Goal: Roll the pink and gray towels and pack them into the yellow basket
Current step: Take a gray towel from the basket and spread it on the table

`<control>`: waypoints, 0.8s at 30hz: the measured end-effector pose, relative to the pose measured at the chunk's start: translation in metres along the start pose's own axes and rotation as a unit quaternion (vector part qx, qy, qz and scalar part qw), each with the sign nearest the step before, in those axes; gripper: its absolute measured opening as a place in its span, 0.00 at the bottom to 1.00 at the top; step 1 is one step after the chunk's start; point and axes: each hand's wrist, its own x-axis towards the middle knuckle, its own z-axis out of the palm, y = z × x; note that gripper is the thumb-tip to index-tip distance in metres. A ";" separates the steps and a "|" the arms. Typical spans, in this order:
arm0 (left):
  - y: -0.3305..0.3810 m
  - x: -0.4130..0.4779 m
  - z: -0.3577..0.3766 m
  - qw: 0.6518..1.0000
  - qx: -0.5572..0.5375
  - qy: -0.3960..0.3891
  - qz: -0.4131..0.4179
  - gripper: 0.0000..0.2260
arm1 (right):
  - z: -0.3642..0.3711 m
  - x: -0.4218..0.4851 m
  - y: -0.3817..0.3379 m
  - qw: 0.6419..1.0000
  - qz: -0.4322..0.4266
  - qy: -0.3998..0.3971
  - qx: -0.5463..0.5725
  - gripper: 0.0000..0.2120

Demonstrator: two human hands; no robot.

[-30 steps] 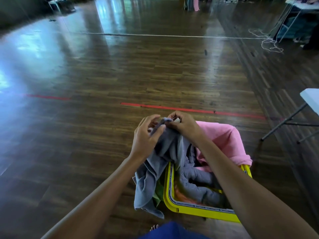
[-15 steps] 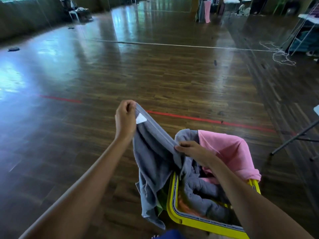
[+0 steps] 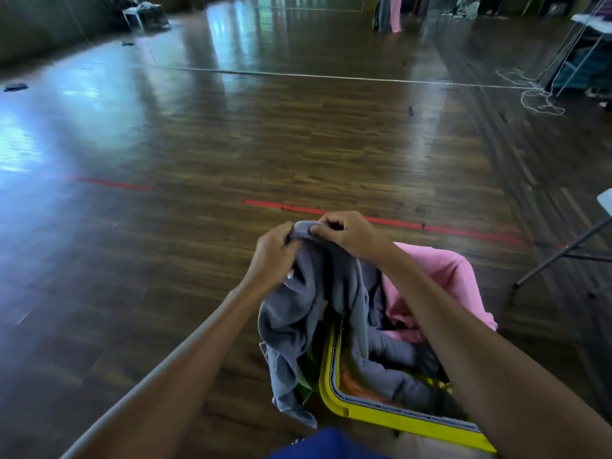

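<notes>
From the head camera, the left hand (image 3: 270, 256) and the right hand (image 3: 347, 231) are pinching the top edge of a soft gray cloth towel (image 3: 308, 313), close together, both closed on the fabric. The towel is hanging lengthwise downward, bunched, its lower end trailing past the left rim of the yellow plastic basket (image 3: 374, 417) on the dark wooden floor (image 3: 231, 144). A pink cloth towel (image 3: 443, 276) is draping over the basket's far right rim.

Gray towel (image 3: 308, 306), pink towel (image 3: 443, 276), yellow basket (image 3: 381, 417).
</notes>
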 end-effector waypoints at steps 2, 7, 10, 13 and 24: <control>-0.001 0.006 -0.016 0.998 -0.004 0.064 -0.009 0.06 | -0.003 -0.013 0.007 0.998 0.026 -0.040 0.035 0.13; -0.008 0.012 -0.042 0.989 -0.057 0.134 -0.027 0.13 | 0.007 -0.048 0.044 0.986 0.079 -0.055 0.136 0.09; -0.016 0.008 -0.031 0.996 -0.036 0.072 -0.039 0.06 | 0.008 -0.046 0.043 0.989 0.068 0.004 0.134 0.09; -0.013 -0.002 -0.015 0.998 -0.064 -0.003 -0.022 0.04 | 0.002 -0.033 0.030 0.995 0.022 0.045 0.083 0.07; 0.008 -0.006 0.003 0.989 -0.133 -0.010 0.065 0.05 | -0.004 -0.007 -0.004 0.995 0.070 0.068 0.031 0.15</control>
